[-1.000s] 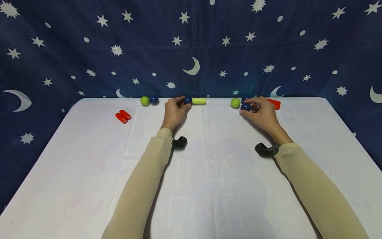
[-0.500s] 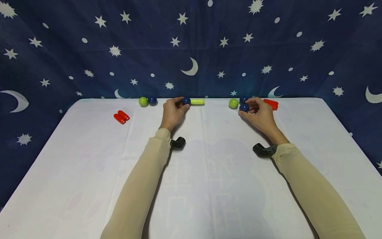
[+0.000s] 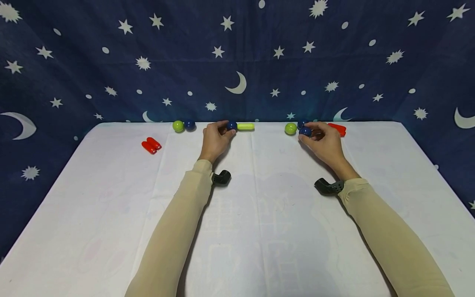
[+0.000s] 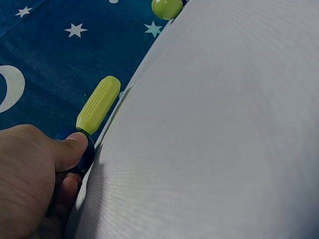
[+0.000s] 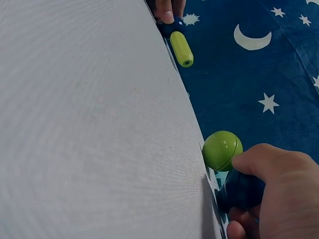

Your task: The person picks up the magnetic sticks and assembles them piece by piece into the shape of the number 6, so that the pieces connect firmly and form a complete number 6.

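Blue ball sits at the far edge of the white table, pinched between the thumb and fingers of your left hand. Its right side meets the end of a yellow handle; you cannot tell whether the two are joined. Your right hand has its thumb and fingertips clamped on a second blue ball. Just behind that shows a third blue ball, partly covered, and just to the left is a green ball. Red plastic shows beyond your right hand. To the left of your left hand, another green ball sits right beside a fourth blue ball. Nearer you, two red handles lie side by side. Behind the table hangs a dark blue curtain with stars and moons.
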{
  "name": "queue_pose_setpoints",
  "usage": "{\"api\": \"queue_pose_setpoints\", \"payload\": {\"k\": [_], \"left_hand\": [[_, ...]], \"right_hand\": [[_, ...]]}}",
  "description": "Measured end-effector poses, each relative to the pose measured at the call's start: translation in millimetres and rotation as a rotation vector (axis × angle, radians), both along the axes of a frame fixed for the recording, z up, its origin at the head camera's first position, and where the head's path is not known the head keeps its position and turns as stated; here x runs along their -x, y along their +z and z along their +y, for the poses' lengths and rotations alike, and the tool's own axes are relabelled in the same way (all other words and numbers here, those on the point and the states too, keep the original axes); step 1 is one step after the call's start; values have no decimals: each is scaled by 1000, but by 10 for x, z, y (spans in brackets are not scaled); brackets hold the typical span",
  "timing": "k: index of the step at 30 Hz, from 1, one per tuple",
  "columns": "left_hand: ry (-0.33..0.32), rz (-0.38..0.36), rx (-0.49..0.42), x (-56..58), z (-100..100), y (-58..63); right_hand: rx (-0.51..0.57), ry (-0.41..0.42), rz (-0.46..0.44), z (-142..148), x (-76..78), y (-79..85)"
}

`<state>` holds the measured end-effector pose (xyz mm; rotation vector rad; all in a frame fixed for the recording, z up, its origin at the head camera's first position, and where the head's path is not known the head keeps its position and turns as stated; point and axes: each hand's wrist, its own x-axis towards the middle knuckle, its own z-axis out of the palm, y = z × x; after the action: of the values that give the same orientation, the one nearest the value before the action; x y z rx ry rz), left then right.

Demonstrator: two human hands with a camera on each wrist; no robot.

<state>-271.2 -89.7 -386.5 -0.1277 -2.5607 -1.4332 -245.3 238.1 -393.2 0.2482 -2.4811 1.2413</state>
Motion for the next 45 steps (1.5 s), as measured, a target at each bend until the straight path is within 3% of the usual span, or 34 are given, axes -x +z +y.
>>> {"api": "queue_pose_setpoints", "payload": {"k": [9, 17, 30, 38, 45], "left_hand": [[-2, -1, -1, 9, 6, 0], [-3, 9, -4, 31, 19, -10], [0, 7, -1, 22, 19, -12], [-1, 9, 3, 17, 18, -7], [3, 21, 5, 15, 4, -18]], "right_hand": [[40, -10, 6, 14, 40, 17], [112, 49, 20, -24, 34, 116], [134, 87, 39, -275, 72, 244], [102, 132, 40, -441, 114, 294], [37, 150, -32, -610, 188, 322]]}}
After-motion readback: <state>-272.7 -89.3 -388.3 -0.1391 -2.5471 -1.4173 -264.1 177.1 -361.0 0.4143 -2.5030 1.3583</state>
